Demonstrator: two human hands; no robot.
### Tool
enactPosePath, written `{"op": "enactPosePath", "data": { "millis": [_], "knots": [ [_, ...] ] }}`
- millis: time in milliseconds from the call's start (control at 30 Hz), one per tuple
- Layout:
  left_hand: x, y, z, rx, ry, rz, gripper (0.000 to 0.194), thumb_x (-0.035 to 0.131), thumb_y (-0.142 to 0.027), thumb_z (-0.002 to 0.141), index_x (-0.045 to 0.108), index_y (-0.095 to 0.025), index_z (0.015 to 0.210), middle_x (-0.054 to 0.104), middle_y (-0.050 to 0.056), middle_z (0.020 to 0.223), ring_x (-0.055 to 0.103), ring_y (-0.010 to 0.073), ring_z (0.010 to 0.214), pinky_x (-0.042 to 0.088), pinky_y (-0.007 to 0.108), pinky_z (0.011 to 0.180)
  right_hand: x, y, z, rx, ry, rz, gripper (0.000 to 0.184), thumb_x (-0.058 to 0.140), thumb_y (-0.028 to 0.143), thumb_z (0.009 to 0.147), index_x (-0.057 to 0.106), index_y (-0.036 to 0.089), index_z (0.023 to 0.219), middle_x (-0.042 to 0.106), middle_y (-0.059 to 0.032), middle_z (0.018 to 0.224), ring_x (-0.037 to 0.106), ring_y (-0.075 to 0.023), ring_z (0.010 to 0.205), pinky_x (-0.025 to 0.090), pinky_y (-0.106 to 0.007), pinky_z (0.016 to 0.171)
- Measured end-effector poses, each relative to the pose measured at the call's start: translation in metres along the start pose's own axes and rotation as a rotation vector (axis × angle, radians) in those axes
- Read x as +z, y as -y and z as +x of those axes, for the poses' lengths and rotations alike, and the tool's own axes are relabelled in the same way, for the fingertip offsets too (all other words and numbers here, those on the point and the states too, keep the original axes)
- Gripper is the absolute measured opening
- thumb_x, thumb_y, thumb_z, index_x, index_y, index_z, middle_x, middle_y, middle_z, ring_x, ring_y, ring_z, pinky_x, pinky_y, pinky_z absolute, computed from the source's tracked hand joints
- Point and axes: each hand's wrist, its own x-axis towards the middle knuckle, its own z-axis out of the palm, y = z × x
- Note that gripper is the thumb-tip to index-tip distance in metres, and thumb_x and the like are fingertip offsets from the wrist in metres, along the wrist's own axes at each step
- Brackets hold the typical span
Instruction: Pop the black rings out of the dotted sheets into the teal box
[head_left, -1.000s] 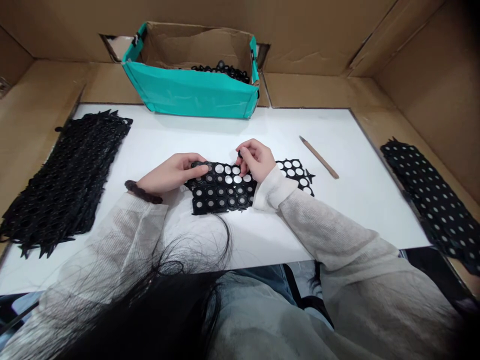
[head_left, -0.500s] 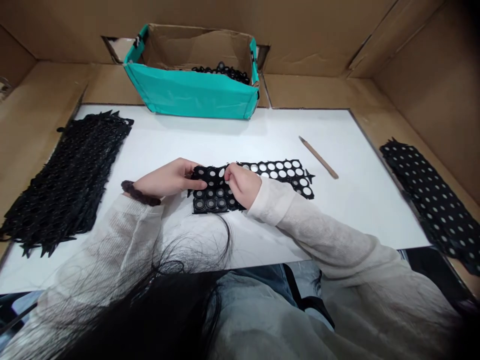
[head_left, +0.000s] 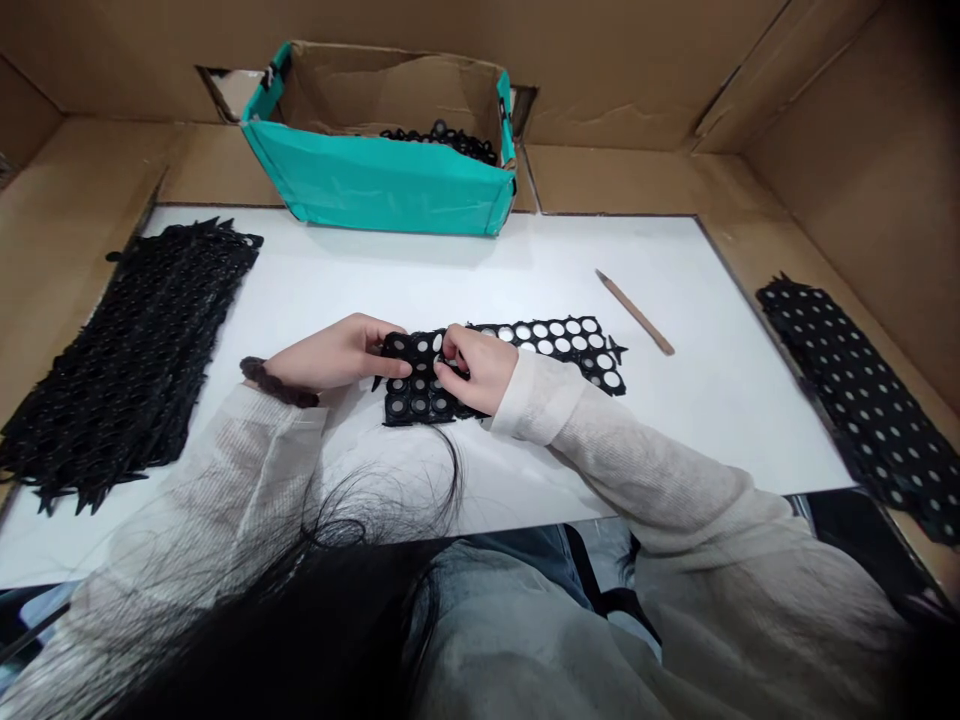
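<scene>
A black rubbery sheet (head_left: 419, 370) with rows of round holes lies on the white board in front of me. White shows through many holes in its right half, while rings with grey centres fill the left end. My left hand (head_left: 346, 352) grips that left end, thumb on top and the other fingers partly hidden at the far edge. Over the middle of the sheet, my right hand (head_left: 480, 367) is curled, thumb and forefinger bent towards each other at the holes. Whatever sits between those fingertips is too small and dark to make out.
A stack of black perforated sheets (head_left: 135, 350) lies at the left, and another dotted black sheet (head_left: 862, 400) at the right. Behind stands a teal-covered carton (head_left: 382, 185) holding black rings (head_left: 442, 140). A brown pencil-like stick (head_left: 636, 312) rests on the white board (head_left: 720, 400).
My right hand has shifted slightly left along the sheet, and its thumb has dropped lower, away from the forefinger. My left hand keeps its grip on the left end.
</scene>
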Motion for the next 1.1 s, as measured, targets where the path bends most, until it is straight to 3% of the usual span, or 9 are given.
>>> {"op": "enactPosePath", "data": {
  "millis": [300, 533, 700, 1100],
  "knots": [
    [0.0, -0.003, -0.001, -0.026, -0.001, 0.0, 0.022, 0.068, -0.034, 0.07, 0.069, -0.018, 0.084, 0.068, 0.003, 0.085, 0.059, 0.0166, 0.076, 0.046, 0.029, 0.071, -0.002, 0.0, 0.002, 0.066, 0.019, 0.022, 0.01, 0.047, 0.021, 0.072, 0.043, 0.019, 0.081, 0.053, -0.0005, 0.068, 0.041, -0.0125, 0.054, 0.028, -0.028, 0.053],
    [0.001, -0.006, -0.002, -0.046, -0.03, -0.039, 0.018, 0.068, -0.031, 0.069, 0.068, -0.017, 0.08, 0.067, 0.002, 0.08, 0.058, 0.0152, 0.074, 0.047, 0.029, 0.073, -0.019, -0.013, 0.015, 0.151, 0.092, 0.24, 0.01, 0.051, 0.013, 0.062, 0.049, 0.019, 0.07, 0.049, 0.0041, 0.058, 0.044, -0.0111, 0.055, 0.036, -0.026, 0.058],
    [0.0, -0.006, -0.002, -0.055, -0.025, -0.055, 0.021, 0.068, -0.032, 0.069, 0.069, -0.017, 0.084, 0.069, 0.003, 0.086, 0.06, 0.0165, 0.077, 0.048, 0.03, 0.075, -0.026, -0.02, 0.018, 0.266, 0.244, 0.516, 0.011, 0.05, 0.012, 0.066, 0.047, 0.021, 0.072, 0.044, 0.0089, 0.042, 0.044, -0.0111, 0.038, 0.036, -0.024, 0.044],
    [-0.001, 0.0, 0.001, -0.051, -0.015, -0.088, 0.027, 0.068, -0.033, 0.072, 0.067, -0.013, 0.092, 0.071, 0.004, 0.095, 0.062, 0.016, 0.085, 0.049, 0.03, 0.081, -0.026, -0.03, 0.02, 0.295, 0.339, 0.842, 0.015, 0.042, 0.005, 0.072, 0.042, 0.019, 0.076, 0.051, 0.0082, 0.038, 0.05, -0.0089, 0.035, 0.039, -0.017, 0.04]
  ]
}}
